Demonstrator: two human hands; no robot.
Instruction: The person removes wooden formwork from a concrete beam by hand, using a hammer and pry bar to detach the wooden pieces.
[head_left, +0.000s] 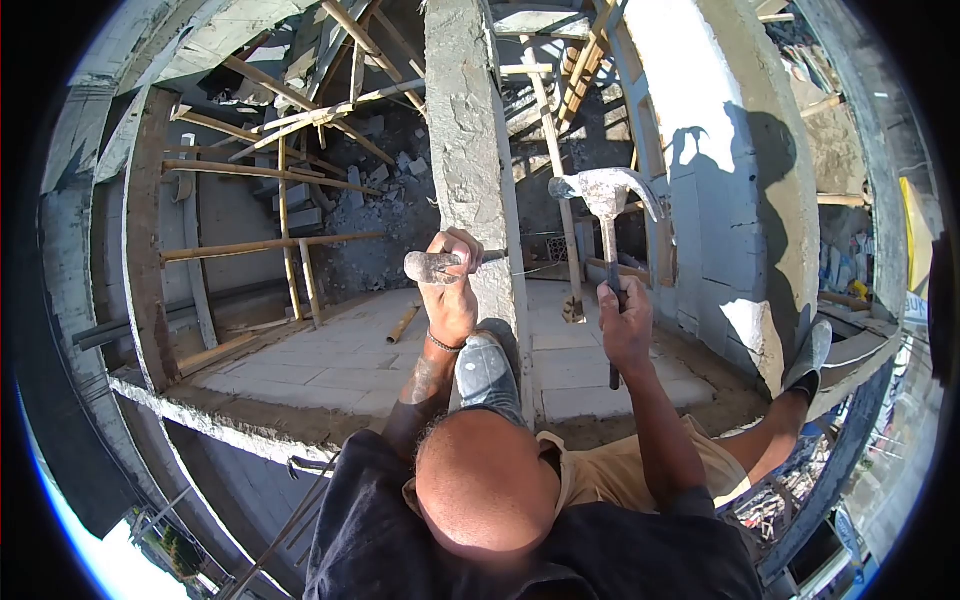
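My left hand [453, 300] is closed around a chisel [432, 268], whose thick, grey, rounded end points left and whose dark, thin end sticks out to the right. It is above a rough concrete beam [462, 120] that runs away from me. My right hand [627, 318] grips the dark handle of a claw hammer [607, 192], held upright to the right of the beam. The hammer's head is crusted with pale cement, and it is apart from the chisel. Whether the chisel touches the beam cannot be made out.
One shoe [484, 368] rests on the near part of the beam, the other [810, 350] on the ledge at right. Bamboo poles [290, 175] and rubble [385, 185] lie below at left. A white block wall [712, 190] with shadows stands right. Pale block surfaces [290, 365] flank the beam.
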